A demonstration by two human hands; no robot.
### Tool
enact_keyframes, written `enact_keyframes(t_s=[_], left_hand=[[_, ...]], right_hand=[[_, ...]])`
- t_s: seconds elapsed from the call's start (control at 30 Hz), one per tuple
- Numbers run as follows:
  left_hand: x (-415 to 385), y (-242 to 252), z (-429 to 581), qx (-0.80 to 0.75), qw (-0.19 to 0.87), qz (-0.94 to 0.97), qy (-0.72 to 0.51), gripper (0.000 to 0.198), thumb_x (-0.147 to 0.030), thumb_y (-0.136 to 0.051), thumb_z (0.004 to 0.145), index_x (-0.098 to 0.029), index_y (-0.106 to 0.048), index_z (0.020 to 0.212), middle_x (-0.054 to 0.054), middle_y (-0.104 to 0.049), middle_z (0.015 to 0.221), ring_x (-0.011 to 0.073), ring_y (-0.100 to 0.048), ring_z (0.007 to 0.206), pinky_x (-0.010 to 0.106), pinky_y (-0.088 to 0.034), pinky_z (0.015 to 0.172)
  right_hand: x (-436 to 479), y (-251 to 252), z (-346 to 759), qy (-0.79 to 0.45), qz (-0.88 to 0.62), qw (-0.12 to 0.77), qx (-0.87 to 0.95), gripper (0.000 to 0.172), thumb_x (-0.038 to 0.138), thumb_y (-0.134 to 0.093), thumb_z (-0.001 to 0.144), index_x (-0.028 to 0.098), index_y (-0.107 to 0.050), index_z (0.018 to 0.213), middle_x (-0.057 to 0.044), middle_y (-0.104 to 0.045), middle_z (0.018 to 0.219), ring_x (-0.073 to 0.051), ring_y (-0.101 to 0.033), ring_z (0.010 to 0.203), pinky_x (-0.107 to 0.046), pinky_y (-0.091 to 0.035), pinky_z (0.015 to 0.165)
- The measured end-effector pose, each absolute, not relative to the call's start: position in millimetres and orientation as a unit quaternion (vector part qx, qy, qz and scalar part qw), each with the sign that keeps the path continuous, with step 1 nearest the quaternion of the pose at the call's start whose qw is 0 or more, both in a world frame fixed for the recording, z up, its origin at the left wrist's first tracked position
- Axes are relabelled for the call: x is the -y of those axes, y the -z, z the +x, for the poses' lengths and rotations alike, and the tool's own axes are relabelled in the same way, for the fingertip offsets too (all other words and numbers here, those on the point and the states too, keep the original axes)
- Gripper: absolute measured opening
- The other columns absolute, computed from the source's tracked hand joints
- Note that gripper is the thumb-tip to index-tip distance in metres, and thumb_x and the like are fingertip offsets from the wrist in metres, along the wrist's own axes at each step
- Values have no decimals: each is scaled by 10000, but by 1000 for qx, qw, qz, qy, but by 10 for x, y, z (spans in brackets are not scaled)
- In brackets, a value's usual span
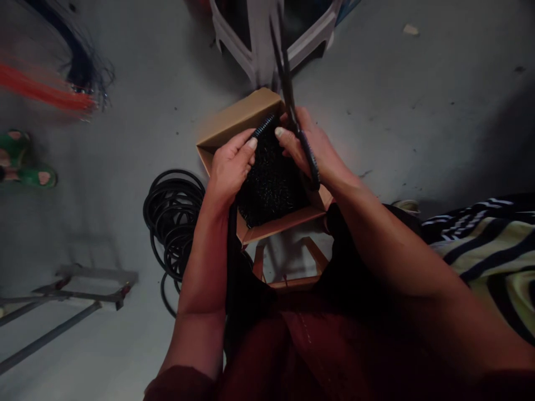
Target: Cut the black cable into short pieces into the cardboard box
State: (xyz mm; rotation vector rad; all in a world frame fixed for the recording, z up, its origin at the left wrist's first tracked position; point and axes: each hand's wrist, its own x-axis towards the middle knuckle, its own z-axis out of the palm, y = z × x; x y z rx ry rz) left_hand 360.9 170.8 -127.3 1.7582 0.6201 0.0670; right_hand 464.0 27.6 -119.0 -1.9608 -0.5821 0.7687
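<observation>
My left hand point(233, 164) is closed around a black corrugated tube point(263, 127), its ribbed end sticking out past the thumb and over a cardboard box point(267, 229). Small black pieces point(270, 189) are heaped inside the box. On the other side, my right hand point(307, 142) grips a long dark pair of scissors point(288, 83). The blades point away from me and are partly blurred; the handle lies against my palm and wrist. The scissors are apart from the tube. A coil of black tubing point(173, 214) lies on the floor left of the box.
A pale plastic stool point(234, 47) stands beyond the box. A wooden frame point(292, 283) is below it, near my legs. At left are red and dark blue strands point(54, 92), a person's green sandals point(35, 175) and a metal frame point(90, 298). Striped fabric point(489, 245) lies at right.
</observation>
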Motion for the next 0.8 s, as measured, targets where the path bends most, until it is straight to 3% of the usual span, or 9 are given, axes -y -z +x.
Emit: enact_keyframes(t_s=[0.13,0.47,0.8], left_hand=[[-1812,1300,3593,-291,575,761,-75,355,-441,-519,885,-251,-632,1163,-26,-539,604,64,-424,466,196,-318,425],[-1892,1255,3565,-326,556,760,-83,334,-438,-510,889,-301,-620,1173,-37,-558,596,73,-426,457,225,-287,396],[-1849,1175,3565,-316,547,773,-46,383,-504,-422,912,-344,-565,1229,-28,-561,600,96,-452,483,246,-296,424]], right_hand=[[-269,1299,4604,-274,-827,379,312,434,401,-498,873,213,-420,1256,-66,-597,1048,-277,-580,1014,-445,-441,882],[-261,1401,4570,-355,-791,370,333,524,435,-598,791,208,-422,1229,-76,-594,991,-273,-580,900,-441,-465,792],[-257,1375,4568,-377,-790,342,342,488,443,-627,763,205,-446,1148,-70,-611,938,-264,-578,844,-400,-453,737]])
